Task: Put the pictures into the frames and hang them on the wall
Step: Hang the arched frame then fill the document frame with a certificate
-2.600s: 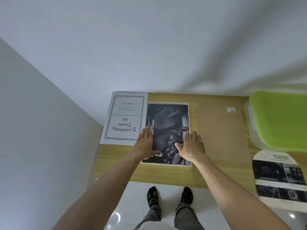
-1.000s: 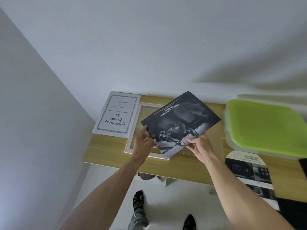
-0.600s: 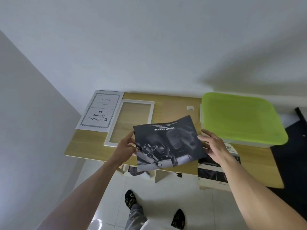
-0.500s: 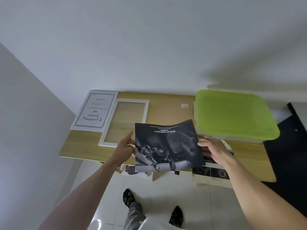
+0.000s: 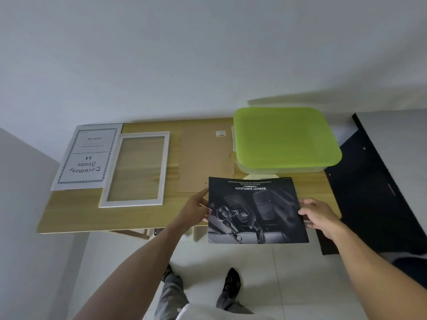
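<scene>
Since the frame 2.6 s earlier, the dark car-interior picture point(image 5: 256, 211) had left the white frame point(image 5: 136, 169), where it had lain flat under both palms, and was now held in the air over the near edge of the wooden table point(image 5: 69, 215), to the right of the frame and well apart from it. Against the frame 0.5 s earlier, the sheet sat flatter and squarer to the camera, its "ROBUST SIMPLICITY" heading upside down along the far edge.

Left hand point(image 5: 196, 210) pinched the picture's left edge, thumb on the printed face. Right hand point(image 5: 317, 214) gripped the right edge, fingers curled over the margin. The sheet spanned the gap between the two hands, its near half hanging past the table edge above the floor.

White frame lay flat and empty on the table, the wood showing through it. Its "Document Frame A4" insert sheet point(image 5: 86, 158) lay just beside it on the left. A brown backing board point(image 5: 201, 162) lay to the frame's right. A clear storage box with a green lid point(image 5: 284, 137) stood at the far right of the table. A second printed sheet point(image 5: 261, 176) showed only as a sliver beyond the held picture's far edge.
</scene>
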Action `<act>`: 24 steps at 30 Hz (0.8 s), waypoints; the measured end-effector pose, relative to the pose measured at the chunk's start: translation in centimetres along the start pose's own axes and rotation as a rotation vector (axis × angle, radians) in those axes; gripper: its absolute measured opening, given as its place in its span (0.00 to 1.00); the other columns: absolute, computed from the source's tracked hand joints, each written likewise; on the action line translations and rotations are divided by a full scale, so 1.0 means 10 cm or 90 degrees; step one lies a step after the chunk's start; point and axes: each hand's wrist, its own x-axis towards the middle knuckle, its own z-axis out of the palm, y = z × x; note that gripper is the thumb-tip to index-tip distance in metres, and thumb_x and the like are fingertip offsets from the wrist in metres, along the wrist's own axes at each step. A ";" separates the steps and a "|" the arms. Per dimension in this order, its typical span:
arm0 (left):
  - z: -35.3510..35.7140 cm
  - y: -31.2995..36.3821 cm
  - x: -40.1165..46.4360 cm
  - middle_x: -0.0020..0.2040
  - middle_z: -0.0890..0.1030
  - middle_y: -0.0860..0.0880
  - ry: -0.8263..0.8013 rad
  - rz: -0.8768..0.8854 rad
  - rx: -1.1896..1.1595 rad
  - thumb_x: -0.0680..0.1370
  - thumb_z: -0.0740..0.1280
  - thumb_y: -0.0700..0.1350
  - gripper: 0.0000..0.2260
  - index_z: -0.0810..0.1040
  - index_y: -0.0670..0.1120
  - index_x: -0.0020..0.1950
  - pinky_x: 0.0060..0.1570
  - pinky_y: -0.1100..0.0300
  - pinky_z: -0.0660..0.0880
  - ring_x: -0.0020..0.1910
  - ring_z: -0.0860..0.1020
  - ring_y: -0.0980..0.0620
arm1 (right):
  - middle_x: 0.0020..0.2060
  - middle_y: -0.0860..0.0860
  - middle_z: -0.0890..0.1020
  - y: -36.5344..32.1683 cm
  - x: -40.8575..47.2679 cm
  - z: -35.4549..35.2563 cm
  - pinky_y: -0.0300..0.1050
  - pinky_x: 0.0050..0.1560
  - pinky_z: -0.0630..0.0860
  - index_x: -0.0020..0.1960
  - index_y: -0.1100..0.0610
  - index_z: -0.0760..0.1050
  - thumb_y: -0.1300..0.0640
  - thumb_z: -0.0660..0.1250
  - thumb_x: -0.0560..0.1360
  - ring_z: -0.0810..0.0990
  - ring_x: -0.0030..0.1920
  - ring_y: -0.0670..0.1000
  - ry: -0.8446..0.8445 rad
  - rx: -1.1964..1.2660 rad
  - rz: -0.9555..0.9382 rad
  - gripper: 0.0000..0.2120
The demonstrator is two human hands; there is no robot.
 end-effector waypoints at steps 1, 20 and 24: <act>0.11 0.06 0.03 0.43 0.79 0.42 -0.007 -0.001 -0.002 0.71 0.57 0.22 0.36 0.68 0.51 0.74 0.35 0.58 0.80 0.33 0.81 0.53 | 0.48 0.54 0.83 0.02 0.02 -0.07 0.46 0.39 0.78 0.61 0.54 0.77 0.67 0.64 0.78 0.82 0.46 0.54 0.024 0.001 -0.002 0.15; 1.06 0.17 0.37 0.74 0.61 0.42 -0.006 0.278 0.720 0.77 0.66 0.49 0.29 0.62 0.44 0.76 0.68 0.49 0.68 0.72 0.62 0.43 | 0.74 0.57 0.65 0.18 0.37 -0.20 0.57 0.66 0.71 0.76 0.50 0.65 0.49 0.67 0.78 0.65 0.73 0.60 0.181 -0.521 -0.283 0.28; 1.19 0.14 0.40 0.80 0.45 0.44 -0.115 0.215 0.776 0.80 0.64 0.53 0.31 0.57 0.44 0.79 0.72 0.47 0.63 0.79 0.45 0.43 | 0.79 0.53 0.57 0.14 0.42 -0.05 0.55 0.72 0.65 0.78 0.47 0.62 0.47 0.64 0.80 0.56 0.78 0.57 0.078 -0.571 -0.268 0.28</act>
